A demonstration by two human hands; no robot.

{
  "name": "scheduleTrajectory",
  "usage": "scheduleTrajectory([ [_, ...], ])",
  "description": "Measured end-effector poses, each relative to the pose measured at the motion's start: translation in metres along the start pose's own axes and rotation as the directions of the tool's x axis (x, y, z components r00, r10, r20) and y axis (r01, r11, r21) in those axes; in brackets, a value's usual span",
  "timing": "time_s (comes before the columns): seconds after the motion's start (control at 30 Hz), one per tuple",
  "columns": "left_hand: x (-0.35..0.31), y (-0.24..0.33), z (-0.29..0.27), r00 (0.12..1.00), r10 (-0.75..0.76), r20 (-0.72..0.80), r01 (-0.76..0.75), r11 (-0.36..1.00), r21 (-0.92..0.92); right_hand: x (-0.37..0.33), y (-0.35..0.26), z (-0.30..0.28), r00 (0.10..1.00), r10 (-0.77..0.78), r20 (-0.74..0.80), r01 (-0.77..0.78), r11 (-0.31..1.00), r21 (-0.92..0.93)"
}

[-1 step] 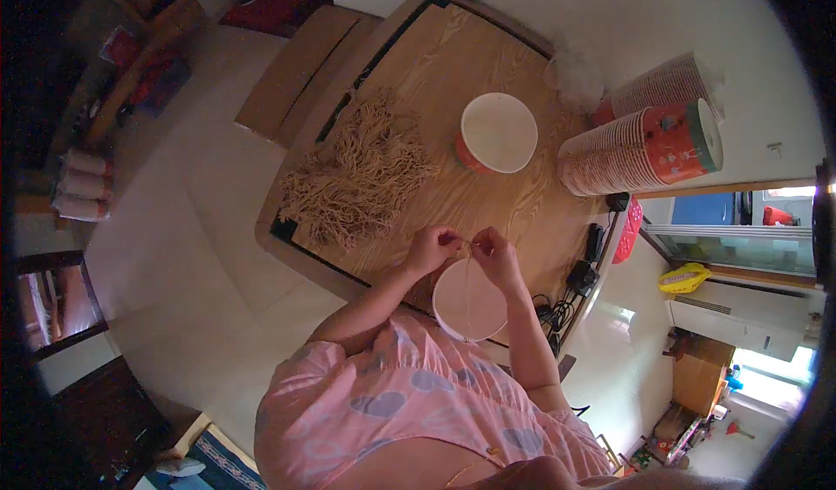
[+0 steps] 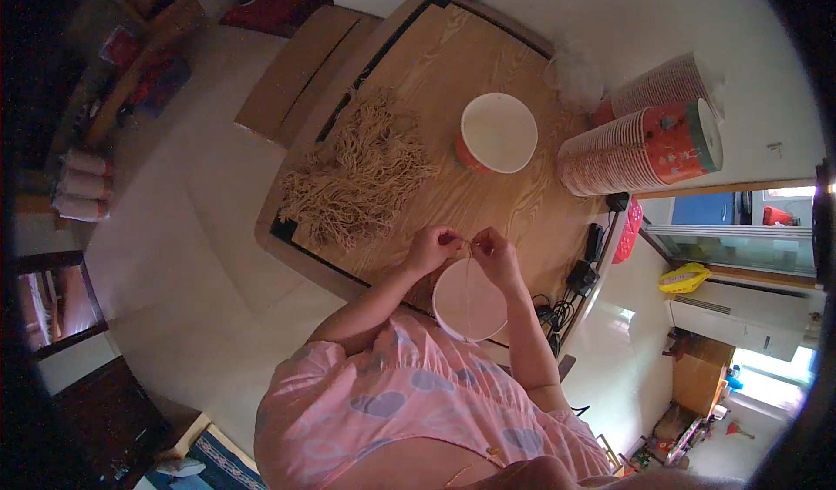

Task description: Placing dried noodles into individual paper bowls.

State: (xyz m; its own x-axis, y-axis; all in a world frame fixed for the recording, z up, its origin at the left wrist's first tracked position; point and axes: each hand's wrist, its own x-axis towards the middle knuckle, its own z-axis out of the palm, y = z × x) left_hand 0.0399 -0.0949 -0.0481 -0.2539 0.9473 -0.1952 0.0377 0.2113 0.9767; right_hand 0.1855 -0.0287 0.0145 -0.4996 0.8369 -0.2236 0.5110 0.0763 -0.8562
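Note:
Over the rim of the near paper bucket (image 2: pixel 448 303), my left hand (image 2: pixel 433 250) and my right hand (image 2: pixel 495 257) meet almost fingertip to fingertip. Both are closed in a pinch on a thin piece of string (image 2: pixel 468 294). From the fingers the string hangs down across the bucket's white opening toward its near rim. The bucket stands at the table edge, close against my body. A loose heap of beige strings (image 2: pixel 361 177) lies to the left of my hands. Farther off stands a second paper bucket (image 2: pixel 499 131), white inside and red outside.
The wood-topped table (image 2: pixel 453 46) has a dark border. Two tall stacks of nested paper buckets (image 2: pixel 614 152) lean at the right. Black adapters and cables (image 2: pixel 582 277) line the right edge, beside a red plastic stool or basket (image 2: pixel 628 231). A cardboard box (image 2: pixel 296 77) sits beyond the left edge.

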Motion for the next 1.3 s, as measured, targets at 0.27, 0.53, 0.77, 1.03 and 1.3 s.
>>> scheduleTrajectory([
  [0.27,0.004,0.001,0.001,0.987,-0.146,0.069,0.159,0.957,-0.241,-0.001,0.0,0.0,0.999,0.05,0.009,-0.05,0.999,0.005],
  [0.53,0.004,0.01,0.006,0.949,-0.276,0.15,0.311,0.892,-0.328,-0.003,-0.017,-0.003,0.999,0.041,0.019,-0.038,0.991,-0.131],
  [0.77,0.004,0.019,0.002,0.949,-0.272,0.158,0.306,0.914,-0.267,-0.003,-0.015,-0.002,1.0,0.023,-0.011,-0.025,0.987,-0.16],
  [1.03,0.006,0.004,0.002,0.948,-0.275,0.158,0.315,0.88,-0.356,-0.003,-0.008,-0.001,0.999,0.003,-0.041,-0.009,0.99,-0.14],
  [1.3,0.004,0.004,0.0,0.959,-0.182,0.219,0.252,0.901,-0.354,-0.002,-0.008,-0.002,0.999,0.045,-0.014,-0.047,0.987,-0.155],
])
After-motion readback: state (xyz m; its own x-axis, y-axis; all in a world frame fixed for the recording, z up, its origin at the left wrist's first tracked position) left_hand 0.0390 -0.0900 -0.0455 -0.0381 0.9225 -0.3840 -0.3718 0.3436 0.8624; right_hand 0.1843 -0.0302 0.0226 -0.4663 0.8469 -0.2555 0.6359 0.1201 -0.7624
